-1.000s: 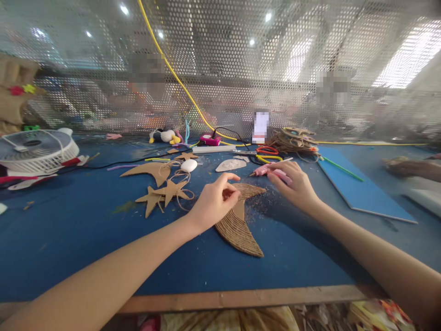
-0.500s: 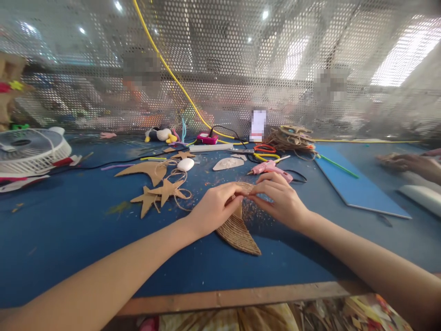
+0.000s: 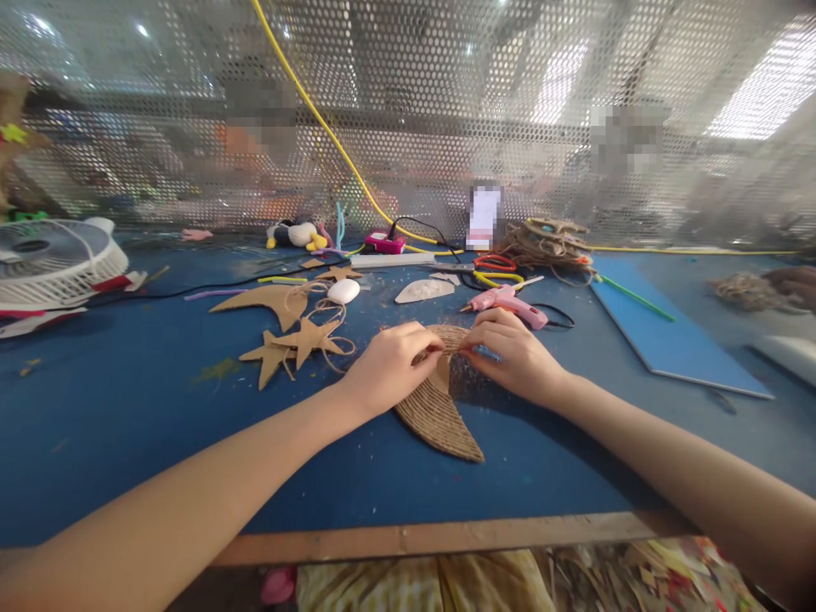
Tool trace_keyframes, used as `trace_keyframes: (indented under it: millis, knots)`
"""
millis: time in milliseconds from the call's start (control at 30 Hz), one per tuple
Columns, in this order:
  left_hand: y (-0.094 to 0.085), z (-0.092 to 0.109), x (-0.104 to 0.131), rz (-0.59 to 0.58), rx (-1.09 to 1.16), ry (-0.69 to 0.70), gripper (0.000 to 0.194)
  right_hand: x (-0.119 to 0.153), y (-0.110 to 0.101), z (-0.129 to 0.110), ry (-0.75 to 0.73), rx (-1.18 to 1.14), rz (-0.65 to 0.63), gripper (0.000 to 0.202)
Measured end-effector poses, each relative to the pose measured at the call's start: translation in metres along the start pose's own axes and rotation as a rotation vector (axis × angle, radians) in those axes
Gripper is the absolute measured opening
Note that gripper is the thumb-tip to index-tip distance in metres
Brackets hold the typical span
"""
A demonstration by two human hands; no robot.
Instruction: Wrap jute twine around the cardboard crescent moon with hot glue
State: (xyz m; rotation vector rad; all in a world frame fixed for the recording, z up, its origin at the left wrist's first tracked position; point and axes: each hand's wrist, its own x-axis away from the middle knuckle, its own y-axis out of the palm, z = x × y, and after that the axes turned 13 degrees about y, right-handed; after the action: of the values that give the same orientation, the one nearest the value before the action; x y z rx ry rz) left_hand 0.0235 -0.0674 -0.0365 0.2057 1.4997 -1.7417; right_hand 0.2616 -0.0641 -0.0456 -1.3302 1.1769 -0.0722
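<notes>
While my left hand [image 3: 388,365] curls over the twine-covered crescent [image 3: 439,421], thumb and fingers drawn together at its inner edge, my right hand [image 3: 519,357] meets its upper end with bent fingertips. I can't tell whether either one pinches the crescent itself or a strand on it, as my fingers hide the spot. The crescent lies flat on the blue surface [image 3: 115,408], between and under my hands, its lower tip pointing toward me and a patch of bare cardboard showing inside the curve.

Just beyond my right hand lies a pink glue gun [image 3: 507,303], with scissors [image 3: 501,274] behind it. Past my left hand are overlapping cardboard stars [image 3: 306,342] with twine loops, a plain cardboard crescent [image 3: 274,303] and a white oval piece [image 3: 344,291]. Farther out, a twine bundle [image 3: 545,242] sits at the back, a blue board [image 3: 676,331] lies to my right, and a white fan [image 3: 57,272] rests far left.
</notes>
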Motion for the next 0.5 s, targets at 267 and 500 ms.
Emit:
trace_keyframes:
  millis: [267,500]
  knots:
    - [0.0030,-0.0016,-0.0001,-0.036,-0.068,0.042,0.012,-0.0002,0.0031,-0.0009,-0.097,0.154,-0.088,0.017]
    - [0.0050,-0.0029,0.0019,-0.062,-0.080,0.040,0.014,-0.0016,0.0019,-0.0044,-0.076,0.164,-0.092,0.022]
